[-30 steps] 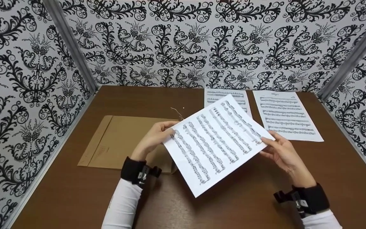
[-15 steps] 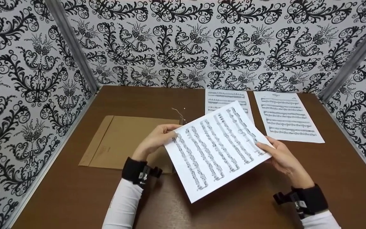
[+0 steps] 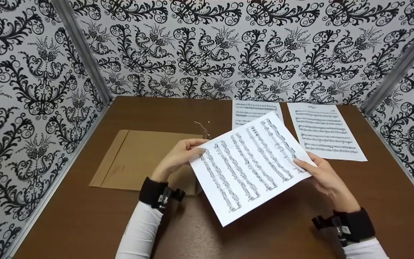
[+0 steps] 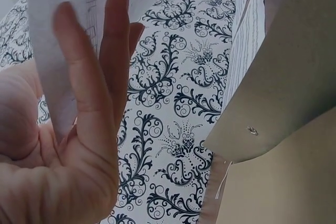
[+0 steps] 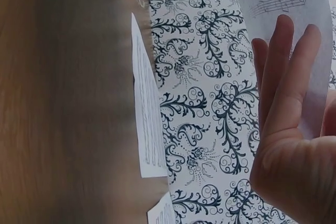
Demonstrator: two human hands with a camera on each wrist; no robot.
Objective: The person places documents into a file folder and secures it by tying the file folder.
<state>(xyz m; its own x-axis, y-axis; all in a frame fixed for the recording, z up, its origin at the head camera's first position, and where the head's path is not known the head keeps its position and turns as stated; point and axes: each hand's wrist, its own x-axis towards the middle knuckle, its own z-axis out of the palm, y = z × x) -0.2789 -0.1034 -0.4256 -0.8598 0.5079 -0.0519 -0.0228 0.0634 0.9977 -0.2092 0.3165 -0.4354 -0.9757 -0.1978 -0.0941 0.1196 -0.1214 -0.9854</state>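
White sleeves (image 3: pixel 138 230) are coming in over the table's near edge, with black wrist straps (image 3: pixel 153 192) sitting above them and carrying small cameras (image 3: pixel 164 198). The left hand (image 3: pixel 178 156) is pinching the held music sheet (image 3: pixel 250 169) at its left corner, thumb lying on the printed face, fingers backing it from behind. The right hand (image 3: pixel 323 176) is pinching the same sheet near its right corner, thumb also on top, fingers stretching out underneath. The sheet is hanging above the middle of the brown wooden table (image 3: pixel 257 237), turned at a slant, one corner pointing toward the near edge; staves are running diagonally across it.

A brown paper envelope (image 3: pixel 138 158) is lying flat toward the table's left edge, its right end going partly behind the left hand and the sheet. Thin pale string (image 3: pixel 200 126) is curling out beyond the envelope's right end. The left wrist view is showing the envelope's flap (image 4: pixel 278 77) standing raised.

Toward the far edge, a second music sheet (image 3: pixel 255 113) is lying partly hidden behind the held one. A third music sheet (image 3: pixel 325 131) is lying just beside it, near the far right corner, fully printed side up. Behind, black-and-white scroll-patterned wall panels (image 3: pixel 207 46) are rising past the far edge, with grey posts (image 3: pixel 81 50) standing at the corners.
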